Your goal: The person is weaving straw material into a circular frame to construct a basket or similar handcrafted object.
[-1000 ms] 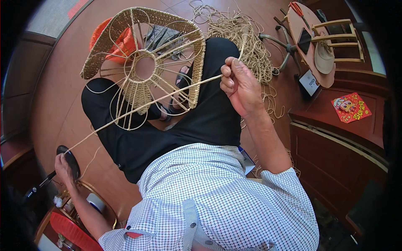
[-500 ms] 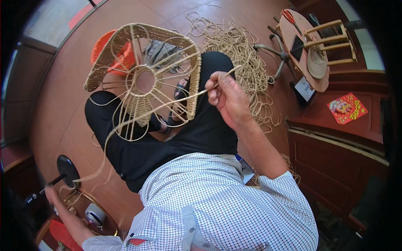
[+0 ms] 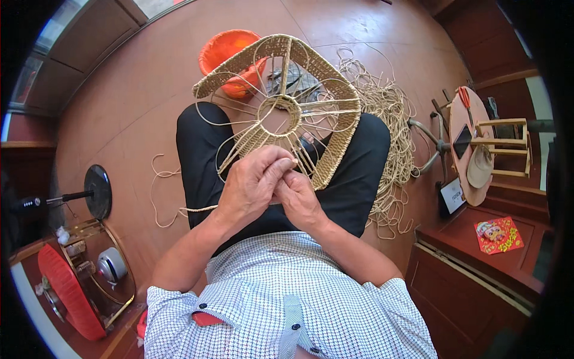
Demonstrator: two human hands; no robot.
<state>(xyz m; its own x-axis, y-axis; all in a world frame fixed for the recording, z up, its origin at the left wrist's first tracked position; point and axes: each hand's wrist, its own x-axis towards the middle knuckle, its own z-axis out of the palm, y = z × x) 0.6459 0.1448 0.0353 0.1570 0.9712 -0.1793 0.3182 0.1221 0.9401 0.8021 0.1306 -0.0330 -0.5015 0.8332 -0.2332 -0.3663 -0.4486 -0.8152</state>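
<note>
A partly woven wire frame [image 3: 341,134] rests across my knees, straw-coloured cord woven round its outer band and its central ring. Just below that ring my hands meet. My left hand [image 3: 254,179] is closed, thumb and forefinger pinched at what looks like the cord's tip. Against it, my right hand [image 3: 301,200] is closed too, its fingertips partly hidden behind the left. From under my left wrist a length of straw-coloured cord [image 3: 200,209] trails to the floor on the left. The cord between my palms is hidden.
Beyond the frame stands an orange basket [image 3: 218,51]. A big heap of loose cord [image 3: 388,113] lies right of my knee. Farther right, a swivel-base stool carries scissors [image 3: 464,99], a phone and a wooden rack [image 3: 502,140]. A tipped electric fan [image 3: 72,293] is at lower left.
My left hand has come in from the far lower left to meet my right hand, which has moved down toward my lap. The cord stretched across the frame is now gathered lower. The view has shifted.
</note>
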